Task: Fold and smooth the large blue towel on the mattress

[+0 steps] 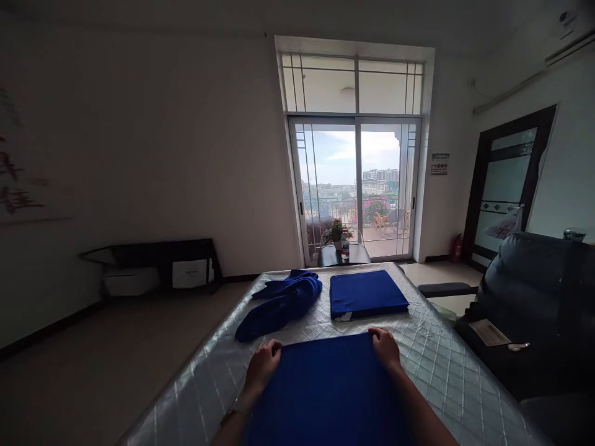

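Note:
A blue cloth [328, 390] lies flat and smooth on the near part of the quilted mattress [446, 359], running out of view at the bottom. My left hand [264, 365] pinches its far left corner. At the far right corner, my right hand [385, 347] has its fingers closed on the same cloth. Beyond my right hand sits a neatly folded blue cloth [367, 292] with a small white tag at its near edge. Ahead of my left hand a crumpled blue cloth [283, 301] lies in a loose heap.
Past the mattress stands a small dark table [330, 255] with a potted plant [335, 232] and a bottle [344, 246]. To the right is a black armchair [525, 285] with a paper [489, 332] on it. A low black shelf [162, 254] stands by the left wall.

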Demonstrator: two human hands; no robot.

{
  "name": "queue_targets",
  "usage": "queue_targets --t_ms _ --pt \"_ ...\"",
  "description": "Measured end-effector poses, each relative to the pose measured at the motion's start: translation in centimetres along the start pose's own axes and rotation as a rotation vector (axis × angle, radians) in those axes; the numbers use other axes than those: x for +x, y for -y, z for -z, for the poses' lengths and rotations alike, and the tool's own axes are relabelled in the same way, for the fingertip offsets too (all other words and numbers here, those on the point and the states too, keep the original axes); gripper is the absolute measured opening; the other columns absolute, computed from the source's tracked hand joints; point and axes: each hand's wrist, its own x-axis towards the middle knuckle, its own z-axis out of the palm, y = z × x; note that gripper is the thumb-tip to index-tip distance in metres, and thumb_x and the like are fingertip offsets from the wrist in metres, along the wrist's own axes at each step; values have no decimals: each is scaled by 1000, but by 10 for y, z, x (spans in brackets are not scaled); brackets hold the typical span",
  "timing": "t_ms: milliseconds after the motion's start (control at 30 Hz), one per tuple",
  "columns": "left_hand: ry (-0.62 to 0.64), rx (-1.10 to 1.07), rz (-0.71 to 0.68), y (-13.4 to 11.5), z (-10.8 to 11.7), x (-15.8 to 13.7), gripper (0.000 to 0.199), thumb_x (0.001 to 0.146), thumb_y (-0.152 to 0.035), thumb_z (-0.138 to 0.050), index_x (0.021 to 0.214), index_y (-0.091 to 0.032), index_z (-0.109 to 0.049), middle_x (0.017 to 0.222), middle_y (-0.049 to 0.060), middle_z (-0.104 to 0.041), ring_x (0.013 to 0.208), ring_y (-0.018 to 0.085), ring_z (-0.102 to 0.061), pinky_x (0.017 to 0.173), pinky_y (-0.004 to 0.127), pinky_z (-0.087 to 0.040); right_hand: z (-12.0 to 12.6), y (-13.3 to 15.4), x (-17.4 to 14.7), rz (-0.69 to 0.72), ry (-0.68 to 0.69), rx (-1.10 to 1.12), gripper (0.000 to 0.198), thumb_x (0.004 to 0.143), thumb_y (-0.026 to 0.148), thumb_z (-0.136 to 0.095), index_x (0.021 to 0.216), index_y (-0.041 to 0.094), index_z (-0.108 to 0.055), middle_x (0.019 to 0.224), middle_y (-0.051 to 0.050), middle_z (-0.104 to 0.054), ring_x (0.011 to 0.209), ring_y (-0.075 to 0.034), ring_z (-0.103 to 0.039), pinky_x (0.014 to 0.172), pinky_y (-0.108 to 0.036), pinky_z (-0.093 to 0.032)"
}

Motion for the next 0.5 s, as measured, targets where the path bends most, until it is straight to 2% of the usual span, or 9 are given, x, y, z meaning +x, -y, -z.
queue_targets --t_ms 100,200,367,433,500 --pt "-12 75 -41 -13 3 0 26 87 -17 -46 96 -20 -71 108 11 -76 107 28 -70 94 38 -52 0 2 -1 1 15 -56 42 90 23 -43 115 24 -77 127 -3 -73 116 -20 -66 104 -28 -44" --pt "3 119 -142 -45 -9 -3 30 88 -13 -46 102 -19 -71 116 12 -74 116 29 -65 103 42 -47 0 4 -2 2 26 -113 42 91 23 -44 119 25 -76 130 -3 -71 117 -21 -65 105 -30 -44" --pt "155 109 -428 -138 -68 -20 29 94 -21 -52 116 -26 -70 130 5 -71 125 20 -62 111 32 -42 -1 8 -5 6 35 -212 45 93 22 -45 129 22 -70 138 -6 -66 126 -23 -59 106 -31 -43" --pt "201 102 -511 -173 -95 -29 34 98 -33 -50 128 -28 -66 140 5 -67 133 21 -57 117 35 -38 -1 9 -6 12 42 -248 46 94 22 -44 133 20 -68 140 -7 -64 128 -24 -57 106 -32 -43" --pt "234 106 -553 -196 -117 -35 43 103 -40 -41 140 -26 -59 149 8 -60 141 24 -50 121 43 -34 1 10 -8 22 51 -276 46 95 21 -42 134 20 -67 141 -7 -64 130 -24 -55 106 -31 -43"
